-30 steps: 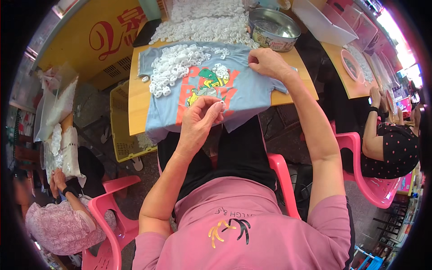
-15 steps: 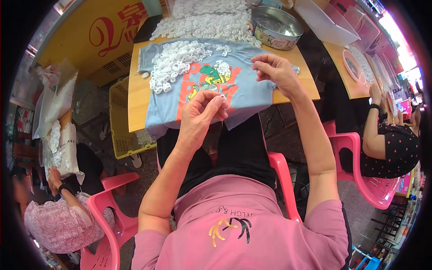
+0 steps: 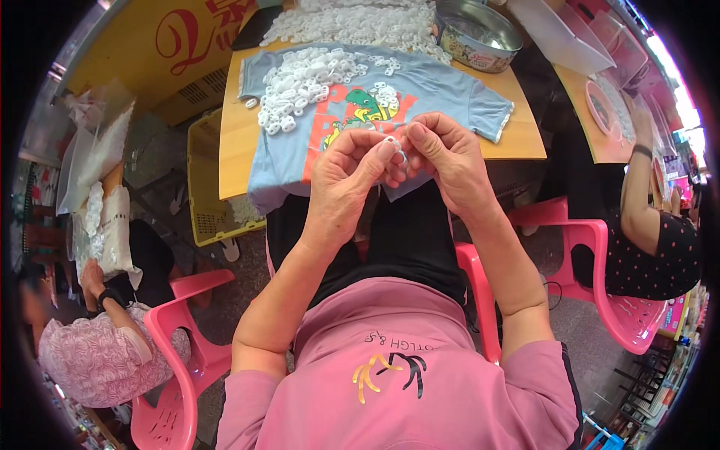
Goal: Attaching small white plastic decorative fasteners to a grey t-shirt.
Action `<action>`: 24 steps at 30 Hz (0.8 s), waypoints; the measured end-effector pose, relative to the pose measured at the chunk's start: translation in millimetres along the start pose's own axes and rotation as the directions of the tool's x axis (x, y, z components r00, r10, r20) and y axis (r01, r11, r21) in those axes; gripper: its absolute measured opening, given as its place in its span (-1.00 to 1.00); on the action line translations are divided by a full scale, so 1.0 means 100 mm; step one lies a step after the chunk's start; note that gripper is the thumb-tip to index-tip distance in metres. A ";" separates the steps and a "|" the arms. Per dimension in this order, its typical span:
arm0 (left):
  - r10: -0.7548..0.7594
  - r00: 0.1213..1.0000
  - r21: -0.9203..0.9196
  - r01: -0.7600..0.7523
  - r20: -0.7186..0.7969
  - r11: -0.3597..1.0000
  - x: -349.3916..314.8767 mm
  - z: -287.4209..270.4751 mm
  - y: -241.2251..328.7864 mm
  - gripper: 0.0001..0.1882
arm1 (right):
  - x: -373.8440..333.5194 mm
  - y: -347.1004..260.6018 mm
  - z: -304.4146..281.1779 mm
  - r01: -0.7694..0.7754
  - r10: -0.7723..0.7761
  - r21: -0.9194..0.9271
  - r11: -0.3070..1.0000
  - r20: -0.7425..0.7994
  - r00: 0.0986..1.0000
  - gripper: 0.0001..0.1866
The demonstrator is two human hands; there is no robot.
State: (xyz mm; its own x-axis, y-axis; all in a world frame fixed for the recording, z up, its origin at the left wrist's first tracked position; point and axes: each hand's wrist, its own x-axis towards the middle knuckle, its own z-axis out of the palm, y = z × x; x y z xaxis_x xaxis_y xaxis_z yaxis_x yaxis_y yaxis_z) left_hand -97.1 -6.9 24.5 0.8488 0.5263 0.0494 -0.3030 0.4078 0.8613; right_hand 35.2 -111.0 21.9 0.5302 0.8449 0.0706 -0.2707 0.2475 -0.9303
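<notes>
At left hand (image 3: 343,176), white piece (image 3: 394,141), axis unclear

A yellow, red-lettered panel (image 3: 124,86) stands ahead-left; pink plastic armchairs (image 3: 621,324) stand on grey floor (image 3: 596,366). White light (image 3: 677,86) glares upper right.

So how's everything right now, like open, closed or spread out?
Left fingers: pinching a small white piece
Right fingers: close beside, grip unclear
Blue shirt: spread out, overhanging the table
White pile: loose, on the shirt
Round tin: open
Yellow crate: open-topped
</notes>
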 end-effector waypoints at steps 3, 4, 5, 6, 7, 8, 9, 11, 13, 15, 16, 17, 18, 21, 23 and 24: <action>0.038 0.999 0.020 -0.039 0.007 0.999 -0.02 0.03 0.02 -0.84 | -0.02 0.00 0.06 -0.010 0.009 0.027 1.000 0.026 1.000 -0.80; 0.039 0.999 0.020 -0.039 0.002 0.999 -0.02 0.03 0.03 -0.84 | -0.03 0.00 0.08 -0.008 0.007 0.033 0.999 0.025 1.000 -0.79; 0.042 0.999 0.023 -0.042 0.008 0.999 -0.03 0.02 0.04 -0.85 | -0.03 0.00 0.09 -0.005 0.004 0.039 0.999 0.024 1.000 -0.79; 0.044 0.999 0.026 -0.044 0.016 0.999 -0.04 0.02 0.04 -0.86 | -0.03 0.00 0.10 -0.008 0.007 0.039 0.999 0.027 1.000 -0.79; 0.045 0.999 0.025 -0.045 0.012 0.999 -0.04 0.02 0.05 -0.86 | -0.04 0.00 0.11 -0.004 0.003 0.041 0.999 0.029 1.000 -0.79; 0.055 0.998 0.052 -0.055 0.010 0.997 -0.05 0.03 0.05 -0.86 | -0.04 0.00 0.12 -0.001 -0.001 0.043 0.999 0.030 1.000 -0.79; 0.064 0.998 0.079 -0.065 0.008 0.995 -0.05 0.03 0.05 -0.86 | -0.05 0.00 0.12 -0.003 0.002 0.042 0.999 0.032 0.999 -0.79; 0.079 0.997 0.090 -0.079 -0.001 0.993 -0.05 0.04 0.04 -0.87 | -0.05 0.00 0.13 0.004 -0.004 0.008 1.000 0.011 1.000 -0.80; 0.094 0.996 0.102 -0.092 -0.008 0.991 -0.05 0.04 0.03 -0.87 | -0.06 0.00 0.14 0.008 -0.008 -0.012 1.000 0.001 1.000 -0.80; 0.100 0.995 0.116 -0.098 -0.012 0.988 -0.04 0.04 0.03 -0.87 | -0.06 -0.01 0.14 0.012 -0.013 -0.031 0.999 -0.010 1.000 -0.81; 0.099 0.995 0.116 -0.097 -0.012 0.989 -0.04 0.03 0.02 -0.87 | -0.05 -0.02 0.14 0.050 -0.051 -0.106 0.993 -0.011 0.999 -0.81; 0.094 0.996 0.125 -0.093 -0.006 0.988 -0.03 0.03 0.02 -0.86 | -0.05 -0.02 0.13 0.087 -0.090 -0.181 0.980 -0.008 0.996 -0.82; 0.092 0.996 0.137 -0.092 0.000 0.986 -0.04 0.02 0.03 -0.85 | -0.06 -0.05 0.14 0.088 -0.091 -0.180 0.980 -0.007 0.996 -0.82; 0.050 0.998 0.229 -0.041 -0.032 0.973 -0.05 0.04 0.08 -0.84 | -0.06 -0.13 0.14 0.156 -0.163 -0.377 0.913 0.012 0.987 -0.84; 0.046 0.998 0.255 -0.035 -0.034 0.966 -0.05 0.05 0.09 -0.85 | -0.05 -0.14 0.12 0.187 -0.193 -0.497 0.847 0.041 0.980 -0.84; 0.043 0.998 0.281 -0.031 -0.038 0.959 -0.06 0.05 0.09 -0.86 | -0.05 -0.14 0.12 0.187 -0.193 -0.497 0.848 0.040 0.980 -0.84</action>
State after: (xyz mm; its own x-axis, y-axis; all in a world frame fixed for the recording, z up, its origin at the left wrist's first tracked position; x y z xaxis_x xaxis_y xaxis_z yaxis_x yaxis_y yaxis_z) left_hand -102.6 -9.8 34.3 0.8178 0.5715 0.0675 -0.1953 0.1654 0.9667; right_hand 26.7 -113.3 39.3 0.5397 0.7997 0.2632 0.2689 0.1325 -0.9540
